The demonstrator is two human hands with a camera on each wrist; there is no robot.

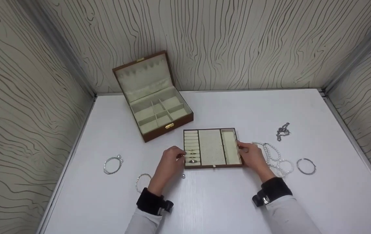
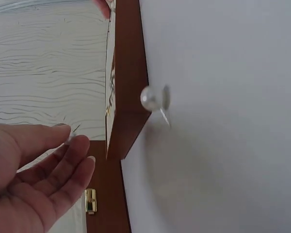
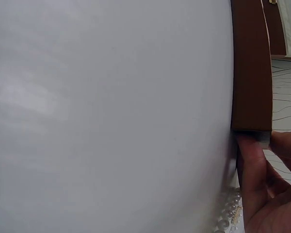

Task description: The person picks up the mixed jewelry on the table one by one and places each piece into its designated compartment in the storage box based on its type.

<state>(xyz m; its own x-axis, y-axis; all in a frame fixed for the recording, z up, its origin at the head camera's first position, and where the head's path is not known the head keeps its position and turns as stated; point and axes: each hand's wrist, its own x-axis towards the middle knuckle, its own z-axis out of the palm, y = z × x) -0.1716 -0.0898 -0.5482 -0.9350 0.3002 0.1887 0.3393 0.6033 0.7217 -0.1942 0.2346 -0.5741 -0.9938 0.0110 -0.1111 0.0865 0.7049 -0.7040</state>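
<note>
A shallow brown jewelry tray (image 1: 212, 147) lies on the white table, with cream ring rolls at its left, a flat panel in the middle and an open slot at the right. Several rings (image 1: 192, 156) sit in the rolls. My left hand (image 1: 171, 161) is at the tray's left edge. Between its thumb and index finger it pinches a small stud earring (image 2: 73, 133) with a thin pin, mostly hidden by the fingertips. My right hand (image 1: 253, 156) grips the tray's right side, thumb over the rim. A pearl stud earring (image 2: 148, 98) lies by the tray's near left corner.
Behind at left stands an open brown jewelry box (image 1: 169, 128) with divided compartments. Bracelets (image 1: 113, 165) and a gold-toned bangle (image 1: 137, 184) lie at left. Pearl strands (image 1: 274, 152), a silver chain (image 1: 282, 131) and a silver bangle (image 1: 306, 166) lie at right.
</note>
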